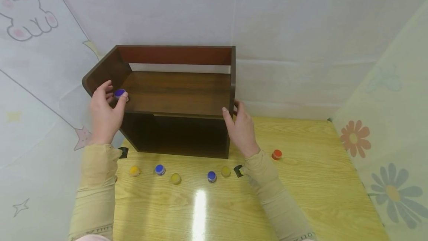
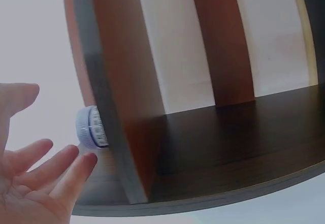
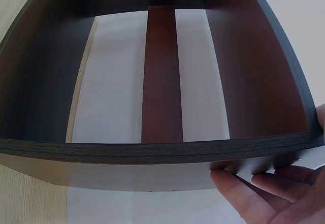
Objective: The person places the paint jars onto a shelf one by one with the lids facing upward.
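Note:
A dark brown wooden shelf (image 1: 180,92) stands on the table. Near the left end of its upper board sits a small jar with a blue-purple lid (image 1: 120,93), its ridged cap and printed label showing in the left wrist view. My left hand (image 1: 108,112) is around this jar with thumb and fingers spread apart; fingertips (image 2: 90,159) are right beside the jar (image 2: 91,127). On the other side, my right hand (image 1: 241,127) holds the shelf's right side panel, thumb at its front edge and fingers (image 3: 238,193) against the outer face.
Several small jars stand before the shelf: orange-yellow (image 1: 135,171), blue (image 1: 160,170), yellow (image 1: 175,178), another blue one (image 1: 211,176) and another yellow one (image 1: 225,171). A red jar (image 1: 276,154) is further right on the wooden table (image 1: 307,192). Patterned white cloth (image 1: 301,47) hangs around it.

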Action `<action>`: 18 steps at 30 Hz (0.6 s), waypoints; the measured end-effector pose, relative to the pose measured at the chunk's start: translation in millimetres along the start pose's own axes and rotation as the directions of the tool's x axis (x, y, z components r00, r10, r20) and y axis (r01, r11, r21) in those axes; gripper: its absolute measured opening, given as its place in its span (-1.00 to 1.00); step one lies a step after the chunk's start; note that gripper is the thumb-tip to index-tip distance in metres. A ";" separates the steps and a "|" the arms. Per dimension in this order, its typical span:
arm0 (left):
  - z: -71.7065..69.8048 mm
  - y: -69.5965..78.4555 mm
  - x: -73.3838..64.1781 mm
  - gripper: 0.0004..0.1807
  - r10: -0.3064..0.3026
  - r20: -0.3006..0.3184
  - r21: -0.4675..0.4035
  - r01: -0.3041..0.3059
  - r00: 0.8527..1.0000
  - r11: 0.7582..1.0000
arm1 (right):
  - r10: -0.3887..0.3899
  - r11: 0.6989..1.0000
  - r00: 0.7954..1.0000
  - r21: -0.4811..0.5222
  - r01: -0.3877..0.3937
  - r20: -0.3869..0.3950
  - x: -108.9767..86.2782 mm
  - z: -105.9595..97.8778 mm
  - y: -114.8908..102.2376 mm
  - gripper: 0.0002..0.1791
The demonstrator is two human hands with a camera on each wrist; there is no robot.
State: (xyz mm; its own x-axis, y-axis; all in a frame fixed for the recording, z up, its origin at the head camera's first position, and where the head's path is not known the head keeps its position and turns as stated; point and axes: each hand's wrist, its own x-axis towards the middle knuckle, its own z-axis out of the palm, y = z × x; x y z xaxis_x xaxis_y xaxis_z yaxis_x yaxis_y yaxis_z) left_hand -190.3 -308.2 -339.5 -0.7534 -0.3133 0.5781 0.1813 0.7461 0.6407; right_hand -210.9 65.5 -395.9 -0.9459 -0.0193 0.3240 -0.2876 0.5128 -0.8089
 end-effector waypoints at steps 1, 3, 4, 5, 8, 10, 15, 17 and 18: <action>-1.6 1.9 -1.3 -0.41 0.006 -0.007 0.001 -0.006 1.000 1.000 | -0.001 1.000 1.000 0.000 0.001 -0.001 0.2 0.1 -0.1 -0.32; -5.2 5.8 -4.1 -0.46 0.012 -0.030 0.000 -0.012 0.999 1.000 | -0.001 1.000 1.000 -0.005 0.001 0.000 0.3 0.4 -0.2 -0.33; -7.1 7.6 -5.5 -0.49 0.020 -0.047 -0.001 -0.020 0.999 1.000 | -0.001 1.000 1.000 -0.007 0.001 0.000 0.2 0.6 -0.6 -0.33; -9.1 9.2 -6.6 -0.52 0.025 -0.064 -0.002 -0.026 0.998 1.000 | -0.001 1.000 1.000 -0.009 0.001 0.001 0.2 0.8 -0.8 -0.33; -14.6 12.8 -10.1 -0.58 0.042 -0.121 -0.022 -0.045 0.992 0.999 | -0.002 1.000 1.000 -0.012 0.002 0.005 -0.1 0.7 -1.3 -0.33; -17.7 14.6 -11.9 -0.62 0.053 -0.158 -0.047 -0.061 0.986 0.997 | 0.001 1.000 1.000 -0.012 -0.001 0.007 -0.1 0.7 -1.4 -0.33; -24.7 18.5 -16.2 -0.69 0.046 -0.238 -0.098 -0.071 0.970 0.993 | 0.006 1.000 1.000 -0.011 -0.006 0.010 0.2 0.9 -0.9 -0.32; -28.0 21.3 -19.1 -0.70 0.029 -0.264 -0.104 -0.058 0.964 0.993 | 0.008 1.000 1.000 -0.009 -0.008 0.011 0.0 0.9 -0.9 -0.31; -29.8 23.3 -21.0 -0.71 0.016 -0.276 -0.107 -0.048 0.961 0.993 | 0.008 1.000 1.000 -0.008 -0.008 0.012 0.1 0.7 -0.8 -0.31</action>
State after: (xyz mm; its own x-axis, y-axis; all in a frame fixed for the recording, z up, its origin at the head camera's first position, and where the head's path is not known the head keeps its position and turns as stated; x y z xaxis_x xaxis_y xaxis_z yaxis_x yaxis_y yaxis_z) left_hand -151.4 -301.7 -321.6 -0.5466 -0.4511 0.7055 0.2835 0.6930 0.6628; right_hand -210.9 64.5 -395.6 -0.9498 -0.0255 0.3119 -0.2792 0.5194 -0.8077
